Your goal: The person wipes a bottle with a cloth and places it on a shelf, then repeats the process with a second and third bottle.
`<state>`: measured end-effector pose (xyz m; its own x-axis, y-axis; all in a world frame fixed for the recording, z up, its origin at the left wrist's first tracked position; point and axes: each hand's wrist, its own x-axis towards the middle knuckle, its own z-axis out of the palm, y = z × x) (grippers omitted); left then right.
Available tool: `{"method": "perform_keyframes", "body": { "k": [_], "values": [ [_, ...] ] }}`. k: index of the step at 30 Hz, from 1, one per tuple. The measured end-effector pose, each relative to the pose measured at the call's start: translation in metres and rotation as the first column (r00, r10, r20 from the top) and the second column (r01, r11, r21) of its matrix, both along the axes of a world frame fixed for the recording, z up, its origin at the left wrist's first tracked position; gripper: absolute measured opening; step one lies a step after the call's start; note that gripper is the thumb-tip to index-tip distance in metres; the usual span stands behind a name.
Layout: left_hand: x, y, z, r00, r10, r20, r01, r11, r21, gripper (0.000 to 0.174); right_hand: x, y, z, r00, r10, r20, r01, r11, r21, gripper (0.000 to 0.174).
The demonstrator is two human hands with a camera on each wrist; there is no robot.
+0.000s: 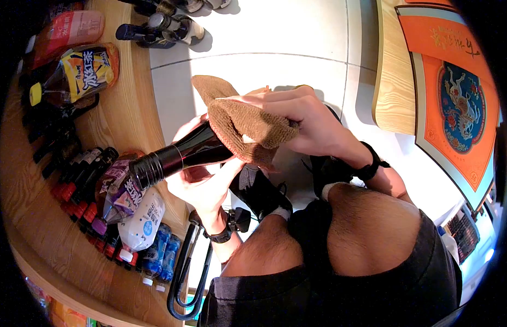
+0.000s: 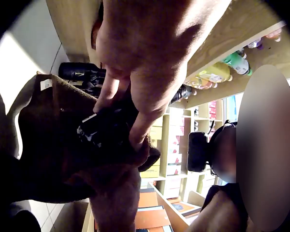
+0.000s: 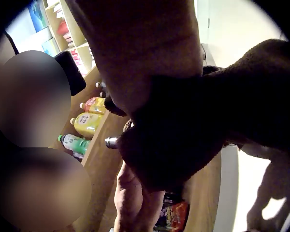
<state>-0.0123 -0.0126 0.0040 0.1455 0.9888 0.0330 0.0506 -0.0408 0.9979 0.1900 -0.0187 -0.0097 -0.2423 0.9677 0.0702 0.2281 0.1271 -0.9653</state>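
A dark glass bottle with a black capped neck [image 1: 193, 148] lies tilted across the head view, its neck pointing to the lower left. My left hand [image 1: 202, 188] grips it from below, thumb and fingers on either side. A brown cloth [image 1: 248, 122] is wrapped over the bottle's body end, and my right hand [image 1: 313, 122] holds the bunched cloth against it. In the left wrist view, fingers of the left hand [image 2: 140, 77] curl about the dark bottle [image 2: 108, 128] beside the hanging cloth [image 2: 53, 130]. The cloth [image 3: 183, 135] hides most of the bottle in the right wrist view.
At left, a wooden shelf [image 1: 139, 109] bears several drink bottles, including an iced tea bottle [image 1: 79, 73] and a white bottle [image 1: 144, 220]. Dark bottles [image 1: 177, 30] stand on the tiled floor [image 1: 275, 27]. An orange box [image 1: 455, 103] lies on the right, near a wooden edge [image 1: 392, 82].
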Motion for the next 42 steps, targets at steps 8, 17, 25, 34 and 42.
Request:
{"method": "perform_keyframes", "body": {
  "k": [8, 17, 25, 34, 42],
  "values": [
    [0.004, -0.001, 0.002, 0.998, 0.034, 0.045, -0.036, 0.999, 0.032, 0.080, 0.000, 0.001, 0.000, 0.999, -0.021, 0.025, 0.021, 1.000, 0.007, 0.048],
    [0.005, -0.001, 0.000, 0.992, -0.007, 0.123, -0.007, 0.994, 0.110, 0.084, 0.002, 0.002, 0.007, 0.992, -0.037, -0.124, -0.017, 0.913, -0.408, 0.037],
    [0.010, -0.001, -0.001, 0.979, -0.143, 0.143, 0.116, 0.976, 0.185, 0.082, -0.002, -0.002, 0.005, 0.931, -0.197, -0.307, 0.012, 0.858, -0.514, 0.037],
    [0.011, -0.003, -0.006, 0.965, -0.197, 0.171, 0.167, 0.971, 0.173, 0.077, -0.002, 0.003, 0.013, 0.931, -0.216, -0.293, -0.034, 0.748, -0.662, 0.043],
    [0.007, 0.005, -0.004, 0.929, -0.368, 0.044, 0.350, 0.911, 0.220, 0.086, 0.000, 0.002, 0.013, 0.907, -0.272, -0.321, -0.068, 0.658, -0.750, 0.042]
  ]
}}
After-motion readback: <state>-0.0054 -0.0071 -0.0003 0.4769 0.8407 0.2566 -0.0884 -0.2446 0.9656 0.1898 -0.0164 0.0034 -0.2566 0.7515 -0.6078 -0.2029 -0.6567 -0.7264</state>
